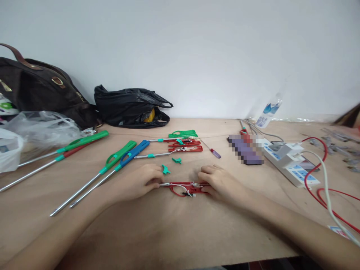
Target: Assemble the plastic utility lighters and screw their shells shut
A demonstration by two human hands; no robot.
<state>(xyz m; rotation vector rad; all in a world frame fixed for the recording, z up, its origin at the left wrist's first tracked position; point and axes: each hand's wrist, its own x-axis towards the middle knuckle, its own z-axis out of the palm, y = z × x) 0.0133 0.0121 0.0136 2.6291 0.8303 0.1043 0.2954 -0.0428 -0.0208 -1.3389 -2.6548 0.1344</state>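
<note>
An opened red lighter handle (182, 186) lies on the table before me, its white wires and a small black part showing. My left hand (147, 180) has its fingers closed round the metal tube at the handle's left end. At the other end, my right hand (216, 180) grips the red shell between thumb and fingers, which hide that tip. Two small teal plastic pieces, a trigger-like one (165, 170) and another (177, 160), lie just beyond my hands. Farther back are red handle halves (189, 149) with wires and tubes, and a green half-shell (183, 134).
A screwdriver (215, 153) lies behind my right hand. Long-necked green (120, 154) and blue lighters (135, 153) are at left, before a black plastic bag (132, 107) and a dark bag (42, 90). A phone (247, 150), power strip (300, 176) and cables occupy the right.
</note>
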